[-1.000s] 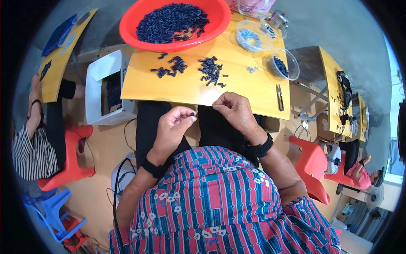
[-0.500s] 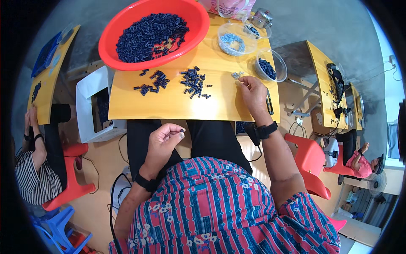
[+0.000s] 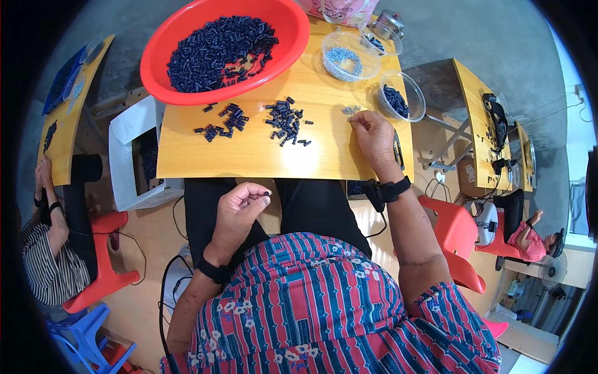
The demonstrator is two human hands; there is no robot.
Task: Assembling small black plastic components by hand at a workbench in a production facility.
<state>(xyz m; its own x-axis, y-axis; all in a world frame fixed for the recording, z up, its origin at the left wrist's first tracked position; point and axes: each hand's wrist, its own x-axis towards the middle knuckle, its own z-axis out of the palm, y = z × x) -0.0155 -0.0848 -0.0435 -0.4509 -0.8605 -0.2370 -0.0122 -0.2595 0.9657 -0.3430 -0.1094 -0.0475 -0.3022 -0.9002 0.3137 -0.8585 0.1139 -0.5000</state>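
Note:
Over my lap, just off the table's front edge, my left hand [image 3: 240, 209] pinches a small black cylindrical piece [image 3: 267, 194] between thumb and fingertips. My right hand [image 3: 376, 138] rests at the table's right side with thumb and forefinger pressed together; whatever is between them is too small to make out. Its fingertips are beside a little pile of small silvery pieces [image 3: 350, 110]. Two loose heaps of short black cylindrical pieces lie on the yellow table, one in the middle [image 3: 285, 122] and one further left [image 3: 230, 118].
A large red basin [image 3: 293, 43] full of black pieces stands at the back left. Clear plastic tubs hold silvery-blue bits [image 3: 342, 62] and black pieces [image 3: 395, 101]. A dark-handled tool [image 3: 398, 153] lies by my right wrist. Co-workers sit at tables on either side.
My right hand has shifted very slightly at the silvery pieces, its fingers still pinched. My left hand keeps its hold on the black piece. The view has tilted a little.

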